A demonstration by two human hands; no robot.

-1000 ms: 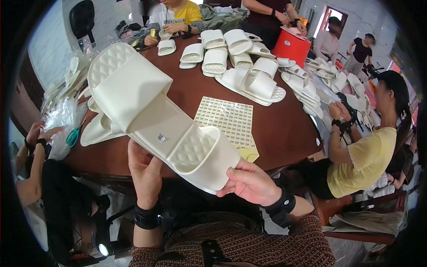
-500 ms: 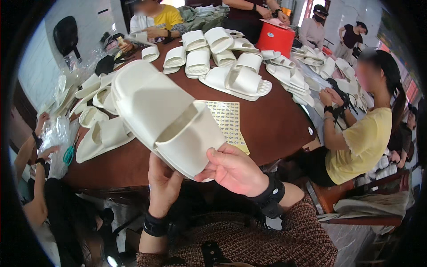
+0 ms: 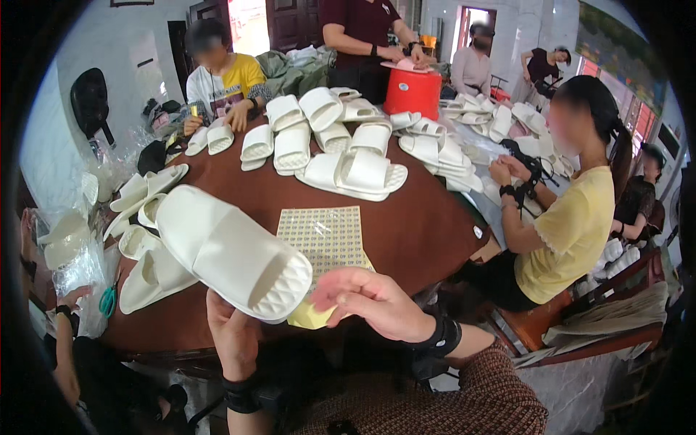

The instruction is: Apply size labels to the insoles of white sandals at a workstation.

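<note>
The left hand [image 3: 233, 341] is gripping the cream slipper [image 3: 233, 250] from beneath, now turned strap-up over the near counter [image 3: 420, 225]; the right hand [image 3: 370, 301] is letting go, fingers apart, so inspection is continuing.

A cream-white slide sandal [image 3: 232, 250], its toe end embossed with a quilted diamond pattern, fills the lower left of the frame above a dark reddish-brown surface [image 3: 428, 225]. At centre lies a pale sheet of stickers [image 3: 322, 233] printed in a tight grid of small dark marks, with a yellow backing showing at its lower edge. More cream-white sandals [image 3: 348, 170] are heaped across the upper centre, beside a bright red bucket [image 3: 412, 93]. A person at right wears a pale yellow shirt [image 3: 569, 232]; another at upper left wears deeper yellow [image 3: 235, 76]. Black wristbands [image 3: 442, 337] ring both forearms at the bottom.
</note>
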